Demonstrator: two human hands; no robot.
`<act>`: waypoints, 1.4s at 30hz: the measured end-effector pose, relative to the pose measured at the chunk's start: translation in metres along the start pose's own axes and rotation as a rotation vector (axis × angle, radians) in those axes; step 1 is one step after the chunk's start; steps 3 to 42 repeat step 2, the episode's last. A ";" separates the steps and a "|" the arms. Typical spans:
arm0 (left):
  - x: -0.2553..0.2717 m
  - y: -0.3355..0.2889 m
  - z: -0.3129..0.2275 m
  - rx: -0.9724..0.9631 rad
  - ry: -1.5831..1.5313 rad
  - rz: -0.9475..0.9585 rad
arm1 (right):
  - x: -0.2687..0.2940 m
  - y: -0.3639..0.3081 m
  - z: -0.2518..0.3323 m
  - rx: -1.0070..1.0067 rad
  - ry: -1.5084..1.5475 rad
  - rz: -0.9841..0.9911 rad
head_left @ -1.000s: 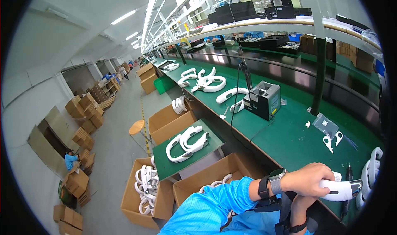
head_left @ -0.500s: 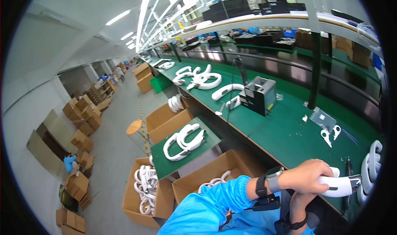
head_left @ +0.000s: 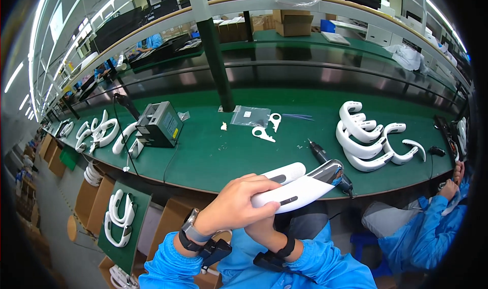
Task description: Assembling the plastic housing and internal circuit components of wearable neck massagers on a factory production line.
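My left hand (head_left: pixel 236 201), with a watch on its wrist, is wrapped around a white neck fan (head_left: pixel 300 193) above the near edge of the green bench (head_left: pixel 213 162). The fan has a glossy dark end. Below the left hand, my right hand (head_left: pixel 260 230) reaches up against the fan's underside, its fingers hidden. Just beyond the fan, a black electric screwdriver (head_left: pixel 320 152) lies on the bench, partly covered by it. Two small white ring-ended parts (head_left: pixel 263 134) lie farther back, next to a clear plastic bag (head_left: pixel 249 116).
More neck fans (head_left: pixel 362 146) are stacked at right. A grey-black boxy device (head_left: pixel 161 125) and further fans (head_left: pixel 104 134) stand left. Low left, a green-topped stand (head_left: pixel 140 207) holds fans beside cartons (head_left: pixel 94 200). A co-worker in blue (head_left: pixel 427 233) sits at right.
My view has swung to the right, bringing the co-worker and the right-hand fans into sight. Both hands stay together at the neck fan, now nearer the middle of the picture.
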State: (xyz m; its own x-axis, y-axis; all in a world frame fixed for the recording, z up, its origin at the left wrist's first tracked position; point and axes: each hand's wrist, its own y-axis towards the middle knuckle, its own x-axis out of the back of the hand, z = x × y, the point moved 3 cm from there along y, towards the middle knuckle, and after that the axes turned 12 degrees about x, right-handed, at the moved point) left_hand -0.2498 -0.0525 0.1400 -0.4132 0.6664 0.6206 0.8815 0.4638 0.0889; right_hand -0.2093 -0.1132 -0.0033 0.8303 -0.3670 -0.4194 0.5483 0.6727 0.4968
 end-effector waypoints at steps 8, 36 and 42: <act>-0.001 0.002 0.001 -0.020 -0.018 -0.002 | 0.026 -0.048 -0.013 -0.020 -0.026 0.017; -0.001 0.002 0.001 -0.020 -0.018 -0.002 | 0.026 -0.048 -0.013 -0.020 -0.026 0.017; -0.001 0.002 0.001 -0.020 -0.018 -0.002 | 0.026 -0.048 -0.013 -0.020 -0.026 0.017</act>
